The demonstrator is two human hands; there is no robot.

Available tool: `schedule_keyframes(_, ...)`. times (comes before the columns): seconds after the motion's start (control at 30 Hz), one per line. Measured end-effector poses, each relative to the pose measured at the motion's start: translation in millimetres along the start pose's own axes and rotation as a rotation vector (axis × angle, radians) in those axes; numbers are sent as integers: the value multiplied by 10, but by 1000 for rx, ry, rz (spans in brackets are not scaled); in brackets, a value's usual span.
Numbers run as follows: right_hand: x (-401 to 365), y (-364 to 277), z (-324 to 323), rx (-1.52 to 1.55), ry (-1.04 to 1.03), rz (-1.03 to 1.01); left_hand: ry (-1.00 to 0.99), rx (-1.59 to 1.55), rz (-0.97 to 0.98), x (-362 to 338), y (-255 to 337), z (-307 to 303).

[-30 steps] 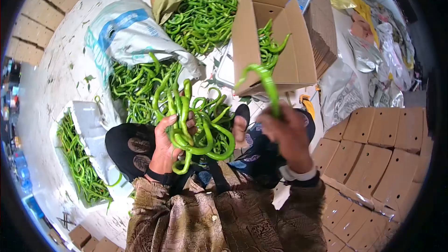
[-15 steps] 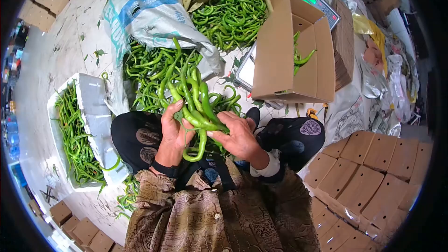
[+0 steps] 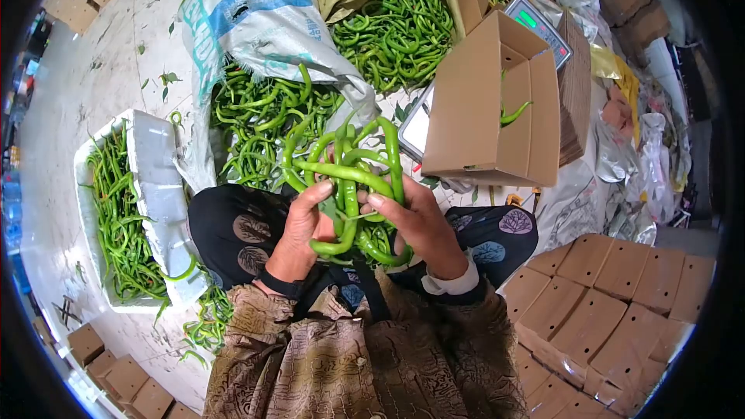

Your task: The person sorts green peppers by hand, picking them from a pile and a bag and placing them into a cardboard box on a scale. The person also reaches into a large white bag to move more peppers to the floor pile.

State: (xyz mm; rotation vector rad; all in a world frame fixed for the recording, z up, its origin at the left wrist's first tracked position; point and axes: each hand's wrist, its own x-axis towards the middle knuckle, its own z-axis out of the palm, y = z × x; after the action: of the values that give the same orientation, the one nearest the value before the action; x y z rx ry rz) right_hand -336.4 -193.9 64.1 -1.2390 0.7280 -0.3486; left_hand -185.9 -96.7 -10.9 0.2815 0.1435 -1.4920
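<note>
A loose bunch of long green peppers (image 3: 349,186) is held between both hands above the lap. My left hand (image 3: 301,231) has its fingers wrapped round the bunch from the left, thumb on top. On the right side my right hand (image 3: 421,225) grips the same bunch, its thumb near the middle. Just beyond the hands, more green peppers (image 3: 264,120) spill from the mouth of a white and blue woven sack (image 3: 268,12). An open cardboard box (image 3: 469,101) with a few peppers inside stands to the right, on a scale (image 3: 417,130).
At the left is a white foam box (image 3: 159,186) of peppers, with loose peppers (image 3: 208,322) on the floor beside it. A large pepper pile (image 3: 396,23) lies beyond. Closed cartons (image 3: 613,295) are stacked at lower right. A lit display (image 3: 531,19) stands behind the open box.
The peppers in my hands have shifted from a bundle pointing forward to a spread, crossing bunch. My right hand has moved right, farther from my left. The view has shifted slightly.
</note>
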Motion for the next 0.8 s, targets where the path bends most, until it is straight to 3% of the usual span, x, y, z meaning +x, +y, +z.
schedule_keyframes(0.17,21,186,-37,-14,69,-16,66,123,71,52,-40,44)
schedule_keyframes(0.23,-38,57,-45,-488,301,-111,104,168,110,72,-48,13)
schedule_keyframes(0.27,-59,3,-49,-488,304,-112,140,212,151,91,-52,5)
schedule_keyframes(0.33,-113,-115,-57,-591,503,-322,149,286,155,95,-53,11)
schedule_keyframes(0.37,-151,-200,-89,-366,440,-128,168,275,117,85,-63,-62)
schedule_keyframes(0.4,-147,-216,-168,-371,451,-132,180,264,73,89,-69,-57)
schedule_keyframes(0.47,-126,-263,-368,138,315,48,199,268,85,80,-72,10)
schedule_keyframes(0.5,-122,-315,-373,226,316,40,216,283,80,83,-78,-1)
schedule_keyframes(0.67,-32,-209,-469,295,390,-7,226,592,93,92,-147,149)
schedule_keyframes(0.73,3,-181,-433,68,280,-96,220,754,32,75,-171,184)
schedule_keyframes(0.8,-1,-216,-475,132,233,-67,244,777,61,79,-175,193)
